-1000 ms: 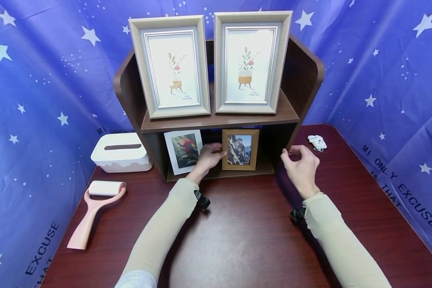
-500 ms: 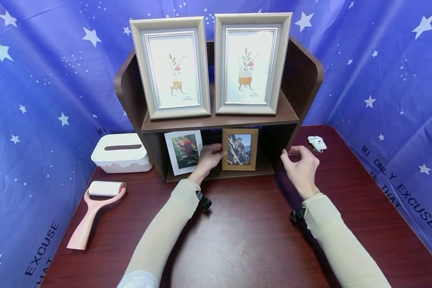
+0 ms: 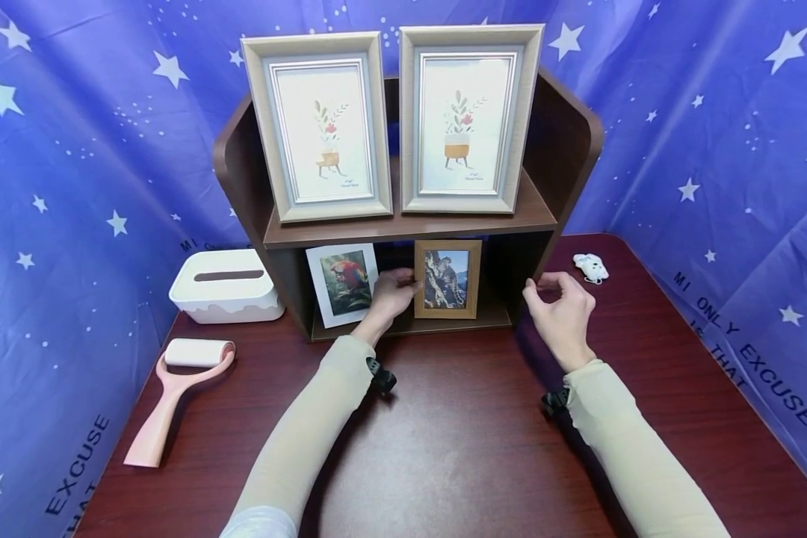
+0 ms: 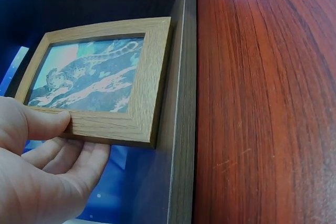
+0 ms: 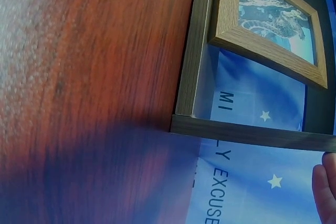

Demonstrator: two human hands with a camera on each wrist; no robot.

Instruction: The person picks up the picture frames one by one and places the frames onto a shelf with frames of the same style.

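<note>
My left hand [image 3: 393,293] pinches the inner side edge of a brown wooden photo frame [image 3: 473,306]. In the left wrist view its thumb [image 4: 50,124] lies on the front, with the other fingers behind. A leopard-like picture fills this frame, which stands tilted back in the lower right of a dark brown shelf [image 3: 410,233]. Left of it, a white-bordered parrot picture [image 3: 317,284] leans, partly behind my hand. My right hand [image 3: 565,314], fingers bent, touches the shelf's right side panel; the right wrist view shows fingers [image 5: 323,182] outside this panel, their grip unclear.
Two large cream frames [image 3: 262,127] with potted-plant prints stand on the upper shelf. A white tissue box [image 3: 229,302] and a pink lint roller [image 3: 168,403] lie left on the red-brown table [image 3: 430,448]. A small white object [image 3: 592,267] sits at the right. Starry blue cloth surrounds everything.
</note>
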